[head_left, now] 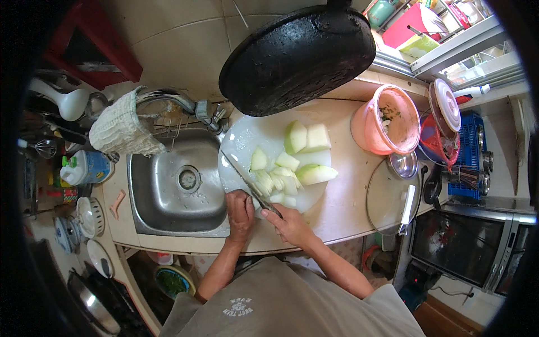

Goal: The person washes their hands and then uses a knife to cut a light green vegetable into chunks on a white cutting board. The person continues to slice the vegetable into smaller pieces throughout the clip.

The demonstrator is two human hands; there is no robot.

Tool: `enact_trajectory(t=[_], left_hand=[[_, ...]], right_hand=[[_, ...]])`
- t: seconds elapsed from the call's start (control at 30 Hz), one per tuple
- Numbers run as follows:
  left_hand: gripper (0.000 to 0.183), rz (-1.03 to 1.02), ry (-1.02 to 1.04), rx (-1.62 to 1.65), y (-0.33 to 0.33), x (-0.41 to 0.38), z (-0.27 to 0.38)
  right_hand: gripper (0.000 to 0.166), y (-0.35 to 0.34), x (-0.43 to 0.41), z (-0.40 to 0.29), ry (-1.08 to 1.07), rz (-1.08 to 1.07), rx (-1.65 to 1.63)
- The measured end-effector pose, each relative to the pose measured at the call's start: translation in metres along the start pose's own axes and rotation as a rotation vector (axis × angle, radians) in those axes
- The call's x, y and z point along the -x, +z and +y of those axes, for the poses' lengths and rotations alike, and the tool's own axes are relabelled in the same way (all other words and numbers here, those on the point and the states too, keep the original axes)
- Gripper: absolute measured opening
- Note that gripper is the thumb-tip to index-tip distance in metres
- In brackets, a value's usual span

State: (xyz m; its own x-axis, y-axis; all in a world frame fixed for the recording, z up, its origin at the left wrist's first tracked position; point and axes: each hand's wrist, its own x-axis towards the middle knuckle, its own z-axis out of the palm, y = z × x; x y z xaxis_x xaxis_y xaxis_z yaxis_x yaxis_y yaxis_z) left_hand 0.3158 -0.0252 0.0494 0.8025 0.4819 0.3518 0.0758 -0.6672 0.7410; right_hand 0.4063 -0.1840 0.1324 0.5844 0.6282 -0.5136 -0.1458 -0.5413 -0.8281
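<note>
A kitchen knife [248,181] is in my right hand [291,224], its blade slanting up and left over a round white cutting board [236,139]. My left hand [240,212] rests at the near left edge of the board beside the blade, its fingers curled; whether it holds anything under them is hidden. Thin slices of a pale green gourd [276,180] lie in a heap just beyond the knife. Larger gourd wedges [316,174] with green rind lie right of the heap, and two thick chunks [318,138] sit at the far side of the board.
A steel sink [179,210] adjoins the board on the left, with a cloth [122,126] hanging over its faucet. A black pan [294,63] hangs above the board's far edge. To the right stand a pink bucket [364,126], a glass lid [383,202] and a blue basket [463,143].
</note>
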Motion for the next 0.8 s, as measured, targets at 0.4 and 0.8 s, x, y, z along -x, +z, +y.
enact_trajectory(t=[0.4, 0.8], left_hand=[[0.035, 0.036, -0.016, 0.021, 0.004, 0.007, 0.000], [0.033, -0.012, 0.003, 0.018, 0.003, 0.005, 0.000]], right_hand=[[0.058, -0.025, 0.085, -0.030, 0.133, -0.032, 0.250], [0.059, -0.022, 0.077, -0.030, 0.162, -0.067, 0.133]])
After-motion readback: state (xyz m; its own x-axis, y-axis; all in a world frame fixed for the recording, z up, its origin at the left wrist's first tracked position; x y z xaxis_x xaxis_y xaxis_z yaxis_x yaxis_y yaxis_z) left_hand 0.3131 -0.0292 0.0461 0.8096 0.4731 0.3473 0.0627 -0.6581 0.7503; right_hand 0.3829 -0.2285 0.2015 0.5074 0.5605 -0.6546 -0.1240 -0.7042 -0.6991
